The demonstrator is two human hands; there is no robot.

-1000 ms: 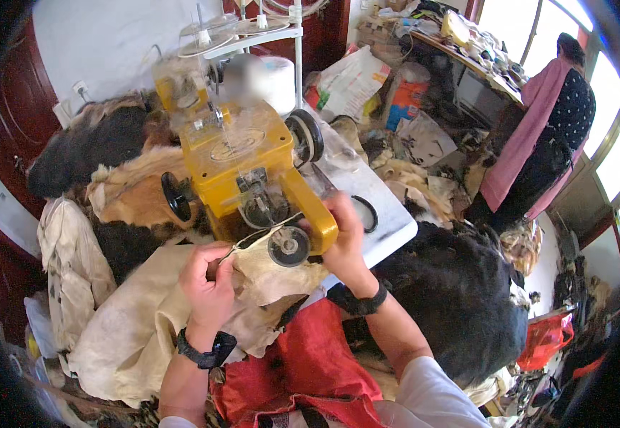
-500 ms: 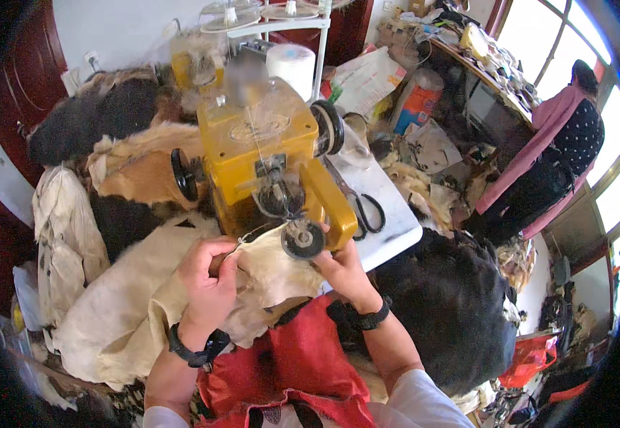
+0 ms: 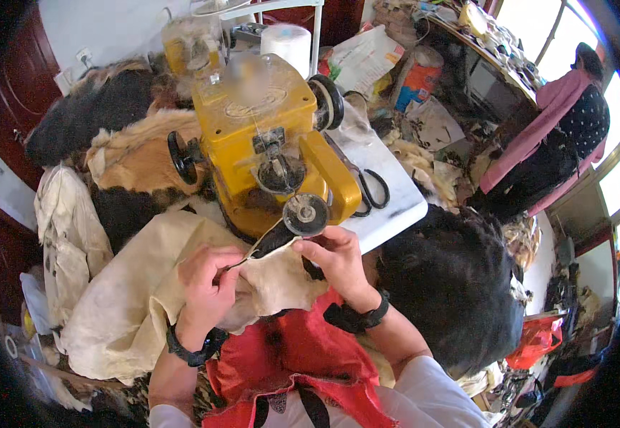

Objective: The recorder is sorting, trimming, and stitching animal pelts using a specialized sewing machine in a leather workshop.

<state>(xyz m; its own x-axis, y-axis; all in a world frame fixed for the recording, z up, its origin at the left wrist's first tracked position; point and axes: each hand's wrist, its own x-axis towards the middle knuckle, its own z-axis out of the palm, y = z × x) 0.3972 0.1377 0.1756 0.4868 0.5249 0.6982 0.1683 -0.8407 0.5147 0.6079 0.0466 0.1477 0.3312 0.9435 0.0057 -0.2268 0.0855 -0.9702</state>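
A yellow sewing machine stands in front of me, with a round metal disc at its near end. Just below the disc I hold a cream-coloured hide, its edge folded so that a strip of black fur shows. My left hand pinches the hide's edge left of the disc. On the other side, my right hand grips the hide close under the disc, thumb and fingers together. The hide's lower part hangs over my red apron.
Black-handled scissors lie on the white table right of the machine. A large black fur is heaped at the right, and pale hides at the left. A white thread cone stands behind. Another person stands far right.
The hide has come down from the disc toward me, and its edge now shows black fur. My right hand has moved out from beside the machine's arm. The view has shifted slightly.
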